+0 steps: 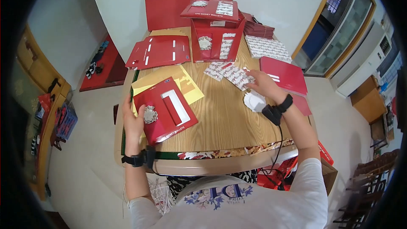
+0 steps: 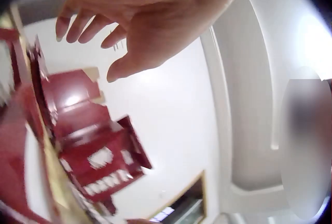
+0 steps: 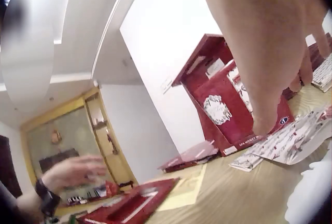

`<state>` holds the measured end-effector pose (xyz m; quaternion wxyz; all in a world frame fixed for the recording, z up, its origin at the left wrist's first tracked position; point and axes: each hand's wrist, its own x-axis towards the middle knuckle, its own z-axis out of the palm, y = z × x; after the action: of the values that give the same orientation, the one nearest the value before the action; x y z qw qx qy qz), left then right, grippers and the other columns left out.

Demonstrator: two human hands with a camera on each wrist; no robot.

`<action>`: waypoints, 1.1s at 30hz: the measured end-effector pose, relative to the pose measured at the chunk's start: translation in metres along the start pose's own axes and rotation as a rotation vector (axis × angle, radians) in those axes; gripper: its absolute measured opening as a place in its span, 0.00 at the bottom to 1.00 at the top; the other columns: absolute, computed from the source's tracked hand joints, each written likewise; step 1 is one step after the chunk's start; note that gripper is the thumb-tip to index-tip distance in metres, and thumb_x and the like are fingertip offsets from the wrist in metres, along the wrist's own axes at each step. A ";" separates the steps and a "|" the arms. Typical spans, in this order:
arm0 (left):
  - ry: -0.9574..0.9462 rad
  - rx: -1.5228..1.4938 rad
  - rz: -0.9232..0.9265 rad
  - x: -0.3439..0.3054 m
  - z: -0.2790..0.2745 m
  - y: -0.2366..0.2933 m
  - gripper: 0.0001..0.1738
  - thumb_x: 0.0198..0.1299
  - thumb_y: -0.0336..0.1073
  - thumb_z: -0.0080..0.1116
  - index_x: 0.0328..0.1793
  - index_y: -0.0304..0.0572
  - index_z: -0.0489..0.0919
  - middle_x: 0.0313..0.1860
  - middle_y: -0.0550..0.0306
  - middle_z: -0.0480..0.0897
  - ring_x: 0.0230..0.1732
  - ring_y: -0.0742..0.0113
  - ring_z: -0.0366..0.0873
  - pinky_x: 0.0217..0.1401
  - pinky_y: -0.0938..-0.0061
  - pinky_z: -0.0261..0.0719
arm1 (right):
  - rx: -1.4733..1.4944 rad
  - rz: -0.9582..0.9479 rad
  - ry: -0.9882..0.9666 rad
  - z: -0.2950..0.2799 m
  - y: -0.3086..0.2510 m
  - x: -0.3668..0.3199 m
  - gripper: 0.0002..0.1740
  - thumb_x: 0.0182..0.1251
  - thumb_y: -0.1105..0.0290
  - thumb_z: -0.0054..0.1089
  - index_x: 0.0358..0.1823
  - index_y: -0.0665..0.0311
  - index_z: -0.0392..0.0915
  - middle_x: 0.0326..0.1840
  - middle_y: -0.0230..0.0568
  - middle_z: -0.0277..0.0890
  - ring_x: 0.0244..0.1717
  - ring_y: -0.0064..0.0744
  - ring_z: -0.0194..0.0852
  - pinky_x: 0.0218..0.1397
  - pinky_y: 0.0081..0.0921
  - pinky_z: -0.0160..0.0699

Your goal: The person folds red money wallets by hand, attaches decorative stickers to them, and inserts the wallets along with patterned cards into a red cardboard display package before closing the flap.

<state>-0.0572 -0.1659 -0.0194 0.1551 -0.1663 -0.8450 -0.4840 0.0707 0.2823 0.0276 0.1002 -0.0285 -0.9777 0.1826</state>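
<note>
On the wood-grained table (image 1: 220, 127), the red packet (image 1: 164, 112) printed "4PK MONEY WALLETS" lies tilted over yellow sheets (image 1: 190, 87), toward the person's left, with its long white window and scalloped ornament (image 1: 150, 114) facing up. The head view makes the left hand (image 1: 135, 121) seem set against the packet's edge; the right wrist view shows it held above the packet — apart from it, fingers extended — and the left wrist view likewise shows those fingers spread and the thumb free, holding nothing. The right hand (image 1: 267, 87) is over the patterned cards (image 1: 237, 76), its fingertips at their edge from above. From the side, in the right wrist view, the thumb points down near the cards and the fingers bend — whether they pinch a card I cannot tell. A white scalloped piece (image 1: 255, 101) lies just beside the cards, close to that wrist. Behind stands the red box (image 1: 216, 44); the right wrist view alone shows from the side how its top juts past the front, with a pale label beneath.
</note>
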 end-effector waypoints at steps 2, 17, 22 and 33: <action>-0.132 -0.369 -0.094 -0.008 0.014 0.057 0.34 0.58 0.29 0.57 0.70 0.39 0.58 0.63 0.44 0.66 0.63 0.61 0.66 0.58 0.71 0.70 | -0.158 -0.063 0.019 0.015 0.001 0.008 0.33 0.51 0.54 0.66 0.55 0.65 0.71 0.52 0.55 0.72 0.53 0.54 0.70 0.55 0.40 0.70; -0.586 -1.080 -0.379 -0.026 0.148 0.089 0.27 0.65 0.34 0.52 0.68 0.38 0.60 0.58 0.50 0.72 0.56 0.66 0.72 0.58 0.74 0.70 | 0.039 0.131 0.008 -0.024 -0.100 -0.007 0.22 0.63 0.75 0.45 0.59 0.69 0.67 0.39 0.42 0.81 0.35 0.34 0.81 0.39 0.27 0.78; -0.795 -1.334 -0.448 -0.033 0.141 0.109 0.22 0.65 0.35 0.50 0.64 0.38 0.65 0.54 0.54 0.76 0.53 0.67 0.75 0.56 0.70 0.74 | 1.027 0.365 -0.188 0.001 -0.109 -0.052 0.20 0.67 0.74 0.47 0.60 0.69 0.65 0.48 0.36 0.75 0.45 0.21 0.74 0.48 0.21 0.74; -0.589 -1.134 -0.443 -0.036 0.143 0.105 0.13 0.64 0.33 0.51 0.53 0.34 0.74 0.44 0.56 0.81 0.40 0.71 0.81 0.38 0.76 0.82 | -0.358 0.200 -0.258 -0.031 0.067 -0.138 0.44 0.41 0.68 0.72 0.65 0.61 0.62 0.63 0.57 0.63 0.61 0.54 0.63 0.63 0.39 0.66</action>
<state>0.0059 0.0041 -0.0233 -0.2956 -0.1699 -0.4815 -0.8074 0.2129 0.3433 0.0056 -0.0506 -0.1188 -0.9915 0.0176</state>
